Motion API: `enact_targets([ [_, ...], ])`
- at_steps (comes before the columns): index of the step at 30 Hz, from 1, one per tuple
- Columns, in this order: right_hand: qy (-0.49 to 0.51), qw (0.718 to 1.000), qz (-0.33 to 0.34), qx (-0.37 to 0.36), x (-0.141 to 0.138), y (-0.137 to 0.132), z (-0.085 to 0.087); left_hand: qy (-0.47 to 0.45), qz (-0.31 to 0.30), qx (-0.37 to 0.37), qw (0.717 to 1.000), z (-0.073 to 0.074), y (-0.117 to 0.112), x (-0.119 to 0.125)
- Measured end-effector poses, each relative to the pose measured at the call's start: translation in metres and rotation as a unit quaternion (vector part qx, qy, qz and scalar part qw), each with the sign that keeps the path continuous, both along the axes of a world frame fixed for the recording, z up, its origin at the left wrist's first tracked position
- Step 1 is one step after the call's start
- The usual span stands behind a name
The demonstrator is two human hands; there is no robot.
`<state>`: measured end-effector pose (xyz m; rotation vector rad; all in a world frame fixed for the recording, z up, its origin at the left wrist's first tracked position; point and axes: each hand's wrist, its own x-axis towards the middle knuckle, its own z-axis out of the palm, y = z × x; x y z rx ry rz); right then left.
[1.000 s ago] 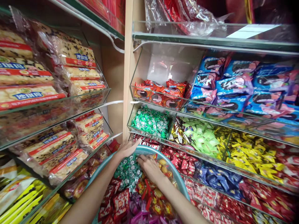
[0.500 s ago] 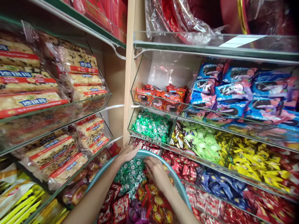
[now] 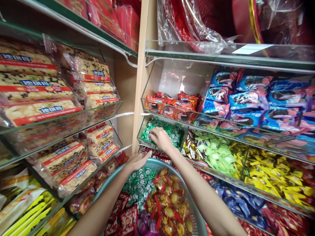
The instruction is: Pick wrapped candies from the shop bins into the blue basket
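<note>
A teal basket (image 3: 197, 200) in front of me holds green-wrapped candies (image 3: 139, 183), red-and-white packets (image 3: 128, 219), purple-wrapped candies (image 3: 147, 224) and clear-wrapped golden candies with red ties (image 3: 169, 205). My left hand (image 3: 139, 161) lies at the basket's far rim, fingers stretched to the right, with nothing visible in it. Over a glass-fronted shelf compartment of green-wrapped candies (image 3: 172, 131) reaches my right hand (image 3: 161, 139). Its fingers are loosely bent and apart, at the candies' surface; whether the fingertips touch them is hard to see.
Glass shelf edges (image 3: 221, 173) run close above and beside the basket. Left shelves hold packaged pastries (image 3: 49, 109). To the right are red snack packets (image 3: 172, 103), blue cookie packs (image 3: 248, 98), light green candies (image 3: 216, 150) and yellow candies (image 3: 273, 173). A wooden post (image 3: 139, 88) divides the shelves.
My right hand has lifted out of the basket and moved up to the green candies' compartment. My left hand remains at the rim. The view has shifted slightly.
</note>
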<state>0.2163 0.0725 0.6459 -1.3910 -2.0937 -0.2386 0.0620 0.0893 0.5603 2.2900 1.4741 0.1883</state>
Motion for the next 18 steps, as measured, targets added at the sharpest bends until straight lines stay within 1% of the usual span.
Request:
enact_targets([
  [2,-0.004,1.0,-0.006,-0.027,0.0,0.022,0.0,-0.009,-0.007,-0.001,1.0,-0.001,0.001,-0.003],
  [5,0.002,0.999,-0.023,-0.049,0.0,0.036,-0.01,-0.012,-0.002,-0.01,1.0,-0.004,0.004,-0.008],
  [8,0.0,0.997,-0.058,-0.048,0.0,0.035,-0.017,-0.017,0.005,-0.02,1.0,-0.007,0.007,-0.011],
  [11,-0.015,0.995,-0.08,-0.052,0.0,0.034,-0.019,-0.022,0.005,-0.024,0.999,-0.009,0.009,-0.012],
  [18,-0.008,0.994,-0.085,-0.071,0.002,0.037,-0.02,-0.011,0.001,-0.026,1.0,-0.009,0.011,-0.01],
])
